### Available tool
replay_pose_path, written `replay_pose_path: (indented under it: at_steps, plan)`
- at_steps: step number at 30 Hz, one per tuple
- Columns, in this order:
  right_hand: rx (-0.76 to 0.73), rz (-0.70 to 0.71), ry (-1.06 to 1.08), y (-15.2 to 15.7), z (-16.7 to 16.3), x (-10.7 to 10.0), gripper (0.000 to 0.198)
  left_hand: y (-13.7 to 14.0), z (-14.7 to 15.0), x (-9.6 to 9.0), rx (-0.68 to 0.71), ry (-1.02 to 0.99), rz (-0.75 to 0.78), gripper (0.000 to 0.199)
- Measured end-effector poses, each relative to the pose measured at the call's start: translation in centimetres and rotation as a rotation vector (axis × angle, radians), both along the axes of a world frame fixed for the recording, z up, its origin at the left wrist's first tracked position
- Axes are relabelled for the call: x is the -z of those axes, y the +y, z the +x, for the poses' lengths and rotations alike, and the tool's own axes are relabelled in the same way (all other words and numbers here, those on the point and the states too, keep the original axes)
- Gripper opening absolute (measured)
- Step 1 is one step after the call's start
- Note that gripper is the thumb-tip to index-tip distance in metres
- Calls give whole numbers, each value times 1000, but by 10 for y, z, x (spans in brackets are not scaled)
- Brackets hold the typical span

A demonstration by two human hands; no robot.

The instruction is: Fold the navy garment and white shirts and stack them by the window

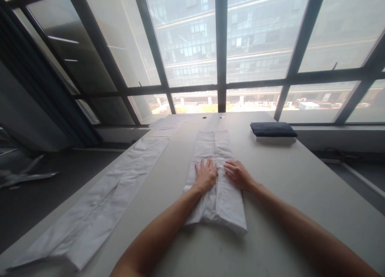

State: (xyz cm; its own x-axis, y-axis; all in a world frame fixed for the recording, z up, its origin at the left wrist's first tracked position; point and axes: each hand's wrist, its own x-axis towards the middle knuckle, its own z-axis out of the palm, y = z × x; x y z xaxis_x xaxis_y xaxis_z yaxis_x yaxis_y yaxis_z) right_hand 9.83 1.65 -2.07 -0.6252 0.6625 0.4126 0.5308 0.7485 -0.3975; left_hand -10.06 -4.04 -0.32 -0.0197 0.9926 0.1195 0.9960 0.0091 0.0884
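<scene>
A long white folded garment (227, 209) lies lengthwise on the white table, its middle line running away from me; the exact kind of garment I cannot tell. My left hand (206, 176) rests flat on it, just left of that line, with fingers spread. Across the line, my right hand (238, 174) lies palm down on the garment's right part, fingers stretched toward the middle. Neither hand grips the cloth. Creases show around both hands, and the near end looks slightly raised and uneven.
Another long white folded cloth (120, 189) lies along the table's left side, with thin white sheets (165, 122) beyond it. At the back right, a dark folded cloth (273, 128) sits on a white stack (275, 139). Windows (186, 40) stand behind the table (276, 176).
</scene>
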Motion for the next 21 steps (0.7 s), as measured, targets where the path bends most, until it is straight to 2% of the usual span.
replay_pose_path:
  at_steps: [5, 9, 12, 15, 18, 21]
  plan:
    - [15, -2, 159, -3, 2, -11, 34, -3, 1, -3, 20, 5, 13, 57]
    - [17, -56, 58, -18, -16, -15, 48, -2, 1, -2, 25, 4, 6, 59]
    - [25, -112, -50, -27, -33, -7, 57, 0, 0, 0, 48, 15, -36, 61]
    - [17, -140, -75, -27, -41, 2, 57, 2, -1, 1, 41, 3, -36, 63]
    - [23, -158, -34, -23, -41, 3, 57, 2, 0, 2, 24, -9, -21, 61]
    - [39, -206, 90, -21, -38, -7, 59, 2, 0, 1, 15, -7, -14, 60]
